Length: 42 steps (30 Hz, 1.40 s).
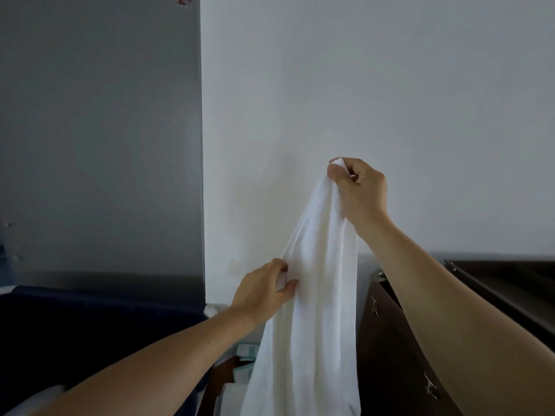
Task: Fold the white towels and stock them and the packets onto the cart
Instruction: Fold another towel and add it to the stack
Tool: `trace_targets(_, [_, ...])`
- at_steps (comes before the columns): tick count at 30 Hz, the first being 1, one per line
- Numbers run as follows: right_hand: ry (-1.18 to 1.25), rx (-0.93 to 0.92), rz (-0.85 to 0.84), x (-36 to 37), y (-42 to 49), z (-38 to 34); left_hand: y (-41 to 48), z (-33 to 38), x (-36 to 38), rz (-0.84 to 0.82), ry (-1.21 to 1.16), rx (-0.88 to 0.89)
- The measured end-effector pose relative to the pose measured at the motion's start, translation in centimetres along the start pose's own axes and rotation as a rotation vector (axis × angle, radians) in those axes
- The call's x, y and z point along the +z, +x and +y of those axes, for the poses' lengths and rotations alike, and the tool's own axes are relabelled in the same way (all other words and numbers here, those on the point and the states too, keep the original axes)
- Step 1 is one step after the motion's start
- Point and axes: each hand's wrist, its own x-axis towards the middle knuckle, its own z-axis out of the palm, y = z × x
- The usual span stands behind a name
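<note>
A white towel [315,295] hangs down in front of me, held up against the pale wall. My right hand [360,187] is raised and pinches its top corner. Lower and to the left, my left hand [264,288] pinches the towel's left edge between thumb and fingers. The towel's lower end runs out of the bottom of the view. Behind the towel at lower left lie pale green and white packets [244,355], partly hidden.
A dark brown cabinet [399,355] with metal handles stands at the right, close to my right forearm. A dark blue surface [90,319] spreads at the left. A white wall [360,85] fills the background, with a grey panel [99,130] on the left.
</note>
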Motion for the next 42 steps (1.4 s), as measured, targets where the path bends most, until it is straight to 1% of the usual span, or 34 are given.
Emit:
trace_targets(2, [-0.013, -0.010, 0.025, -0.3, 0.1, -0.3, -0.3, -0.2, 0.6, -0.010, -0.025, 0.000])
trace_targets(4, [-0.030, -0.014, 0.058, -1.0, 0.4, -0.5, -0.7, -0.7, 1.2, 0.014, -0.055, 0.012])
trace_targets(7, [-0.051, -0.006, 0.092, -2.2, 0.8, -0.7, -1.3, -1.1, 1.6, 0.020, -0.191, -0.019])
trace_targets(9, [-0.082, -0.004, 0.111, -3.0, 0.9, -0.6, -1.3, -1.4, 1.2, 0.001, -0.273, -0.046])
trace_targets(15, [-0.158, -0.006, 0.187, -5.1, 1.6, -0.6, -0.5, -1.2, -1.0, -0.100, -0.378, -0.055])
trace_targets(19, [-0.190, -0.011, 0.192, -5.7, 1.9, -0.5, -1.0, -0.7, -1.8, -0.123, -0.380, -0.030])
trace_targets(22, [-0.211, -0.002, 0.181, -5.8, 1.8, -0.1, -1.4, -1.0, -1.7, -0.142, -0.326, -0.075])
trace_targets(25, [-0.249, -0.023, 0.138, -5.3, 1.4, 0.2, -1.4, -1.5, -1.6, -0.194, -0.191, -0.108])
trace_targets(29, [-0.381, -0.098, 0.109, -5.1, 1.0, 0.7, -0.9, -2.1, -1.9, -0.161, -0.209, -0.204])
trace_targets(30, [-0.420, -0.096, 0.104, -5.3, 1.0, 0.8, -0.7, -2.4, -2.2, -0.141, -0.259, -0.269])
trace_targets(31, [-0.461, -0.073, 0.098, -5.5, 1.1, 1.1, -0.6, -2.6, -2.5, -0.125, -0.357, -0.356])
trace_targets(33, [-0.527, 0.019, 0.085, -6.1, 1.3, 1.9, -0.4, -2.8, -3.1, -0.141, -0.624, -0.514])
trace_targets(35, [-0.511, 0.122, 0.099, -6.8, 1.4, 2.8, -0.2, -2.2, -4.0, -0.161, -0.808, -0.560])
trace_targets(37, [-0.462, 0.214, 0.083, -6.8, 0.9, 3.2, 0.8, -1.0, -4.6, -0.150, -0.892, -0.535])
trace_targets(38, [-0.468, 0.231, 0.037, -6.4, 0.4, 3.3, 1.5, -0.1, -4.8, -0.160, -0.891, -0.500])
trace_targets(40, [-0.519, 0.210, -0.072, -4.8, -1.0, 3.3, 2.9, 2.6, -4.8, -0.229, -0.837, -0.423])
trace_targets(42, [-0.515, 0.183, -0.109, -2.9, -2.6, 3.3, 4.0, 5.4, -4.1, -0.313, -0.775, -0.353])
